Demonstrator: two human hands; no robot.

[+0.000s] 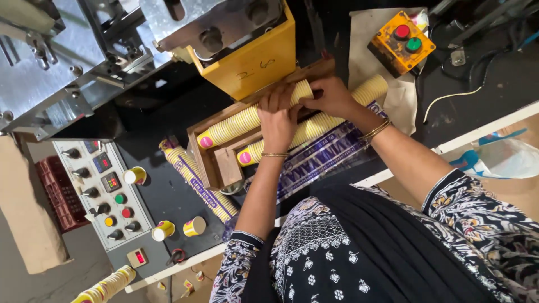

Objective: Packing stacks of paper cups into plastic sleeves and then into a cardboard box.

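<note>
The left hand (278,120) lies flat on top of a long stack of yellow paper cups (252,116). Its fingers are bent down over the cups and press on them. The right hand (332,96) is just beside it, at the far end of the same stack. Its grip is curled around the cups there. The two hands touch each other.

This stack lies on its side in a wooden tray (205,168). A second stack of cups (314,124) lies next to it, closer to the person, and sticks out past the tray. Both stacks show a pink round bottom at one end.

Under the tray lies a plastic sleeve (325,154) with purple print. A wrapped stack of cups (196,182) lies on the dark surface (168,196) near the tray. Three single cups (163,230) stand well apart on that surface.

Beside them is a grey panel (106,191) with knobs and coloured buttons. A yellow block (255,59) of the machine hangs above the tray. An orange box (401,42) with a red and a green button sits off to the side.
</note>
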